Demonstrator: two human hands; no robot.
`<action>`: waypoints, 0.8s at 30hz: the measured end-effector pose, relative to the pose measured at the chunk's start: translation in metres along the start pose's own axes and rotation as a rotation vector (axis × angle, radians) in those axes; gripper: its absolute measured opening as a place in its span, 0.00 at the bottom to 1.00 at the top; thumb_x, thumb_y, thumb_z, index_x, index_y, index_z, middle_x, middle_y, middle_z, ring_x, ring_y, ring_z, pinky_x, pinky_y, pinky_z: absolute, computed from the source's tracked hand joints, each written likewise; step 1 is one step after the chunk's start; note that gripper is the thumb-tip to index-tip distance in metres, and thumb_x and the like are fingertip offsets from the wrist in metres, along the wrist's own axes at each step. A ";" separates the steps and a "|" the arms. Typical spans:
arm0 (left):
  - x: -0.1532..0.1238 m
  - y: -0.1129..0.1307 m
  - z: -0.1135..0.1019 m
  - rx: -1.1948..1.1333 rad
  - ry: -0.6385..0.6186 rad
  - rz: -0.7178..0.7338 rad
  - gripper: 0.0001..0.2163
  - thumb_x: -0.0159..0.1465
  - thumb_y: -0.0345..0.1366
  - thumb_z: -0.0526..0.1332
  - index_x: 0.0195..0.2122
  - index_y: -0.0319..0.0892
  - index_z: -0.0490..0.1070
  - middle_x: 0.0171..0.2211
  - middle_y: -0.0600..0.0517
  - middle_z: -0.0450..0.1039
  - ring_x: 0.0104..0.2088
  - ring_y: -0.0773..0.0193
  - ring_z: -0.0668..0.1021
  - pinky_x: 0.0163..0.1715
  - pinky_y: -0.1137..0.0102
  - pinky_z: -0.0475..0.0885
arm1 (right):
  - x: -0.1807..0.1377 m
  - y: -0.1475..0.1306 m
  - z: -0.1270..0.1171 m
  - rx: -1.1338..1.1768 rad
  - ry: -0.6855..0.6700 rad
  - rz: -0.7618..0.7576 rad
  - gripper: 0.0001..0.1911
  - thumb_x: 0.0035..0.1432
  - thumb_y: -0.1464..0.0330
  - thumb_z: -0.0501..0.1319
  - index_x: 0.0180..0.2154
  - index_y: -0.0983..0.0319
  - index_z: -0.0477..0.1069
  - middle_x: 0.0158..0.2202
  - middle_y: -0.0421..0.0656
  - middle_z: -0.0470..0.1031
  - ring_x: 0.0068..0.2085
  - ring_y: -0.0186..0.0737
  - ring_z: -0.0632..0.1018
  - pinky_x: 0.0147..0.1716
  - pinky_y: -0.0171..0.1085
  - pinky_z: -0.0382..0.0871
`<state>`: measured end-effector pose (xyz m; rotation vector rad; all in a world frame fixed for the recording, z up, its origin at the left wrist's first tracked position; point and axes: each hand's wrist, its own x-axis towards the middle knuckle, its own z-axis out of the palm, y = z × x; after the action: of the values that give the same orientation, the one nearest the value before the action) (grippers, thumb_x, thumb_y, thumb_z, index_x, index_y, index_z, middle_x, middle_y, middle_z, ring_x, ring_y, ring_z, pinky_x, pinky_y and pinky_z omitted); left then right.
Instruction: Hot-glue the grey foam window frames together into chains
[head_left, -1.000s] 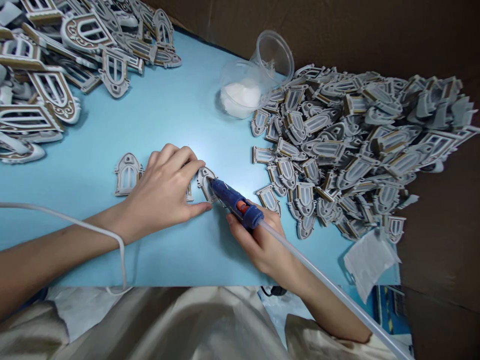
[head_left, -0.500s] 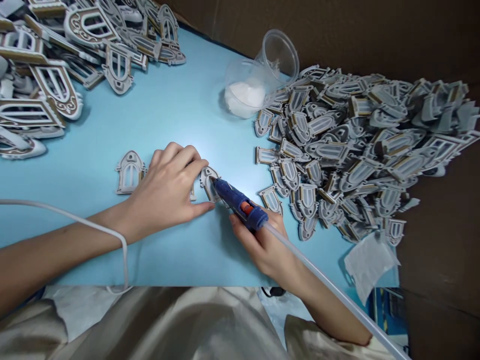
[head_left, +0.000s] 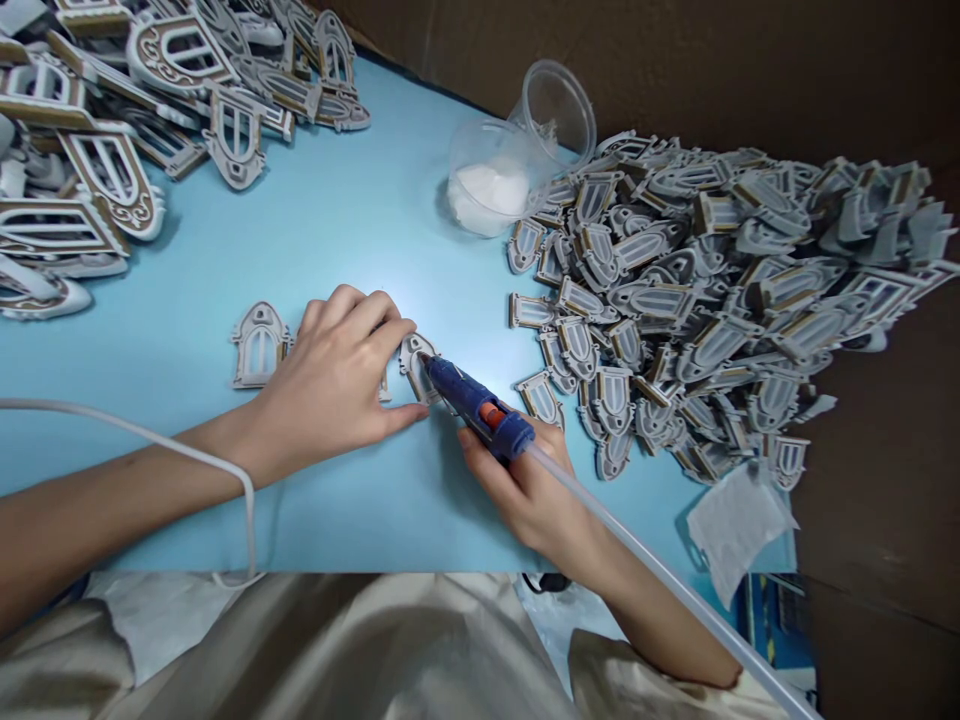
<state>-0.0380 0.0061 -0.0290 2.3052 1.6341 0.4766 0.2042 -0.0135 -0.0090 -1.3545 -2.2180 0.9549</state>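
Right hand (head_left: 529, 495) closed around the grip of a blue hot glue gun (head_left: 471, 402), with an orange part (head_left: 491, 415) on top. Gun tilted down, nozzle tip at or touching a small gray arched window piece (head_left: 414, 368) on the table. Left hand (head_left: 330, 365) half-closed and cupped just beside that piece, thumb tip on the table close to it. Can't tell if it's actually pinching the piece. Second piece (head_left: 384, 388) mostly under the left hand; third arched piece (head_left: 259, 345) lies flat just left of it.

All on a light blue tabletop (head_left: 315, 230). Large heap of small gray window pieces (head_left: 697, 300) to the right, bigger gray-and-brown ornate arched frames (head_left: 112, 130) piled top left. Between them, a clear plastic cup (head_left: 553, 110) lying tilted against a second clear cup (head_left: 486, 170) holding white stuff (head_left: 486, 195). White cord (head_left: 127, 425) crosses the left wrist. Clear tube (head_left: 660, 570) runs from the gun along the right forearm. Crumpled gray-white sheet (head_left: 739, 530) at the table edge, cardboard wall (head_left: 750, 60) behind. Blue printed item (head_left: 772, 620) bottom right, print unreadable.
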 end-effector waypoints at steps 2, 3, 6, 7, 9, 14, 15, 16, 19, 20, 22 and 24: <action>0.000 0.000 0.000 -0.010 -0.001 -0.002 0.25 0.61 0.47 0.76 0.56 0.40 0.79 0.53 0.39 0.78 0.55 0.37 0.74 0.51 0.46 0.72 | 0.000 0.000 0.001 0.000 0.004 -0.004 0.19 0.72 0.66 0.58 0.28 0.56 0.54 0.23 0.35 0.59 0.24 0.34 0.62 0.26 0.38 0.52; 0.000 0.000 0.000 -0.012 0.001 -0.002 0.25 0.61 0.47 0.76 0.56 0.41 0.79 0.53 0.39 0.78 0.55 0.38 0.74 0.51 0.46 0.72 | 0.000 0.000 0.001 -0.001 0.004 -0.005 0.19 0.72 0.66 0.58 0.28 0.56 0.54 0.23 0.35 0.60 0.24 0.34 0.62 0.26 0.38 0.52; 0.000 0.000 0.000 0.000 0.001 -0.002 0.26 0.61 0.48 0.76 0.56 0.40 0.79 0.53 0.39 0.78 0.54 0.38 0.74 0.51 0.46 0.72 | 0.002 0.001 0.001 -0.006 0.004 -0.008 0.19 0.72 0.66 0.58 0.28 0.56 0.55 0.23 0.35 0.60 0.24 0.34 0.63 0.26 0.38 0.52; 0.000 0.000 0.000 0.005 0.000 -0.002 0.26 0.61 0.48 0.76 0.56 0.40 0.79 0.53 0.39 0.78 0.54 0.38 0.74 0.51 0.46 0.72 | 0.002 0.001 0.001 -0.005 0.005 -0.009 0.19 0.72 0.66 0.58 0.28 0.56 0.55 0.23 0.35 0.60 0.24 0.34 0.62 0.26 0.38 0.52; 0.000 0.001 -0.001 0.012 -0.007 0.000 0.27 0.60 0.48 0.76 0.56 0.39 0.79 0.53 0.39 0.78 0.54 0.38 0.75 0.51 0.46 0.72 | 0.002 0.002 0.000 -0.002 0.007 -0.016 0.19 0.72 0.66 0.58 0.28 0.56 0.54 0.22 0.35 0.59 0.23 0.34 0.62 0.26 0.38 0.52; 0.001 0.001 0.000 -0.006 0.003 -0.009 0.24 0.61 0.47 0.76 0.55 0.41 0.79 0.52 0.40 0.78 0.55 0.38 0.74 0.51 0.48 0.72 | -0.002 0.000 0.004 -0.014 0.015 -0.009 0.19 0.72 0.65 0.59 0.28 0.56 0.55 0.22 0.35 0.60 0.24 0.33 0.63 0.26 0.38 0.53; 0.001 0.001 0.000 -0.011 0.007 -0.010 0.24 0.61 0.47 0.76 0.55 0.42 0.79 0.52 0.40 0.78 0.55 0.38 0.74 0.51 0.48 0.71 | -0.002 0.001 0.005 -0.015 0.011 -0.008 0.19 0.72 0.65 0.59 0.28 0.56 0.55 0.23 0.36 0.61 0.24 0.33 0.63 0.26 0.38 0.54; 0.001 0.000 0.000 -0.015 0.009 -0.009 0.24 0.61 0.47 0.76 0.55 0.42 0.79 0.52 0.40 0.78 0.55 0.38 0.74 0.51 0.48 0.71 | -0.001 0.002 0.005 -0.010 -0.004 -0.008 0.19 0.72 0.65 0.59 0.28 0.57 0.56 0.23 0.36 0.62 0.24 0.33 0.64 0.26 0.38 0.55; 0.000 -0.001 0.000 -0.030 -0.005 0.000 0.24 0.60 0.47 0.76 0.54 0.44 0.80 0.52 0.41 0.79 0.54 0.39 0.74 0.51 0.48 0.71 | 0.013 0.013 -0.008 0.042 0.185 0.000 0.18 0.73 0.62 0.61 0.30 0.57 0.63 0.23 0.36 0.66 0.23 0.33 0.66 0.25 0.37 0.58; -0.001 -0.001 0.000 -0.035 -0.017 0.006 0.24 0.59 0.47 0.77 0.54 0.44 0.80 0.52 0.42 0.79 0.54 0.39 0.75 0.51 0.48 0.71 | 0.020 0.019 -0.017 0.073 0.366 0.008 0.16 0.74 0.60 0.62 0.32 0.57 0.65 0.24 0.37 0.68 0.23 0.33 0.67 0.24 0.37 0.60; -0.002 0.000 -0.001 -0.039 -0.038 0.020 0.25 0.58 0.47 0.78 0.54 0.44 0.80 0.51 0.42 0.79 0.53 0.39 0.75 0.51 0.47 0.71 | 0.033 0.032 -0.038 0.143 0.905 -0.008 0.14 0.74 0.59 0.60 0.36 0.57 0.67 0.30 0.41 0.73 0.25 0.34 0.71 0.25 0.37 0.64; -0.003 0.001 -0.001 -0.036 -0.051 0.035 0.26 0.58 0.46 0.78 0.55 0.42 0.80 0.51 0.42 0.80 0.53 0.39 0.75 0.51 0.46 0.71 | 0.042 0.042 -0.057 0.198 1.163 0.000 0.09 0.74 0.60 0.60 0.39 0.56 0.66 0.37 0.43 0.78 0.28 0.34 0.74 0.28 0.37 0.67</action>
<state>-0.0387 0.0033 -0.0281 2.3043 1.5515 0.4478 0.2465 0.0566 -0.0005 -1.3002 -1.1926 0.2089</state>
